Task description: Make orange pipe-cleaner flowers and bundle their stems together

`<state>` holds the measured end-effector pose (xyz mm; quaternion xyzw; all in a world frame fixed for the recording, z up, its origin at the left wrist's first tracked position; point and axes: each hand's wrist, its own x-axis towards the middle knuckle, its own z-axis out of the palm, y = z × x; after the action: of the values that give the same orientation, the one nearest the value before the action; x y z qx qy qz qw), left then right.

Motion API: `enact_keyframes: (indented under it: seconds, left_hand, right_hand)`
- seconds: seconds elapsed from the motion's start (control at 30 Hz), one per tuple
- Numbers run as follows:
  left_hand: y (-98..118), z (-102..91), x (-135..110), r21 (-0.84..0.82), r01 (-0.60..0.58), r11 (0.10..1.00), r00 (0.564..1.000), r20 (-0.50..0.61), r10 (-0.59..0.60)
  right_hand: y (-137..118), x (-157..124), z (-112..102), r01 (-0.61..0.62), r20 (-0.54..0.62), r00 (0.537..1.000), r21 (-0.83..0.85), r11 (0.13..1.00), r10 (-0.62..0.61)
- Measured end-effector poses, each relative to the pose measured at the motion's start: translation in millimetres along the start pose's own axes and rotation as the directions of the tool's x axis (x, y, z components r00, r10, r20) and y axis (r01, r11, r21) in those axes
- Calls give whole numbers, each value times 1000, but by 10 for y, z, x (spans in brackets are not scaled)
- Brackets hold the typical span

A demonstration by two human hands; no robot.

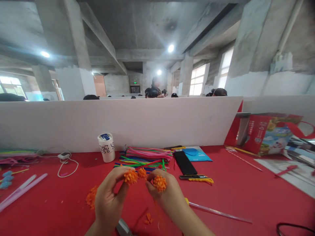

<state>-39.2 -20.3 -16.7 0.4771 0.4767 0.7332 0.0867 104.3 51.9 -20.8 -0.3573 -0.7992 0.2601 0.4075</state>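
The left bloom (130, 176), small and orange, is pinched between thumb and fingers (115, 174) of the left hand (109, 198), and the right bloom (160, 183) appears to be gripped by the right hand (172, 190). In the gap between them a middle bloom (142, 173) is seen, nearer the left fingertips; whether it is held or joined to either neighbour cannot be told. The step in hand is judged to be the handling of these blooms in mid-air, and for the next move a light pinch on both sides would be called for, so that petals are not crushed. Loose petals (148, 219) are lying below the fingers, and an orange pile (91, 197) is partly hidden by the left hand. Just beyond the fingers, reach is limited by the bundle (149, 154) of coloured strips, then by the white partition (157, 124). A grey tool (123, 227) is set close by the left wrist. Wider room on the tabletop (228, 190) is offered to the right, between the cutter (197, 179) and the clear rod (220, 212), though the rod could be knocked by the right forearm.
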Motion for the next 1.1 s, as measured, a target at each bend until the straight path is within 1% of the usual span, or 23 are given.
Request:
enact_keyframes:
  seconds: [0.03,0.1,0.17,0.23,0.3,0.33,0.4,0.47,0.53,0.6,0.63,0.7,0.77,0.87,0.97,1.03,1.1]
  left_hand:
    - [17,14,-11,-8,-12,1000,1000,19,13]
    - [52,39,-27,-41,-40,998,999,5,40]
    - [73,54,-30,-47,-22,999,999,38,23]
    - [77,64,-25,-61,49,997,997,66,-45]
    - [76,84,-17,-117,174,978,983,78,-166]
    - [77,99,-13,-155,253,955,966,98,-240]
    - [86,137,-4,-239,407,881,913,143,-383]
    - [98,172,5,-327,541,775,840,183,-510]
    - [101,194,11,-428,634,643,761,200,-617]
    - [91,205,15,-510,680,527,695,219,-685]
    - [83,208,16,-536,691,485,673,233,-702]
    - [66,217,18,-556,707,438,648,261,-715]
    - [54,229,20,-555,724,409,625,277,-730]
    - [40,245,19,-560,731,390,607,273,-747]
    - [14,248,-4,-560,729,393,614,283,-737]
    - [-13,242,-27,-549,739,389,614,312,-725]
    - [-39,234,-46,-522,749,407,621,342,-705]
  right_hand:
    - [6,4,-5,-1,-3,1000,-9,1000,1]
    - [32,17,-13,14,-5,1000,-25,1000,-14]
    - [66,34,-22,29,-14,999,-28,999,-29]
    - [89,51,-38,15,-27,1000,-11,1000,-16]
    - [83,62,-67,-25,-34,999,61,998,27]
    - [66,65,-86,-51,-27,998,120,991,55]
    - [6,63,-123,-101,6,995,261,960,103]
    - [-73,51,-144,-146,69,989,390,909,129]
    - [-144,30,-132,-196,161,978,479,856,134]
    - [-184,6,-84,-233,242,963,524,819,119]
    - [-189,-6,-52,-242,268,957,530,813,111]
    - [-171,-22,14,-246,288,952,518,819,104]
    - [-132,-28,61,-245,284,953,503,829,108]
    - [-82,-19,77,-243,278,954,490,837,114]
    - [-86,-7,71,-227,261,959,470,853,112]
    - [-108,-2,85,-208,220,969,464,861,115]
    - [-125,0,109,-202,172,976,464,863,135]
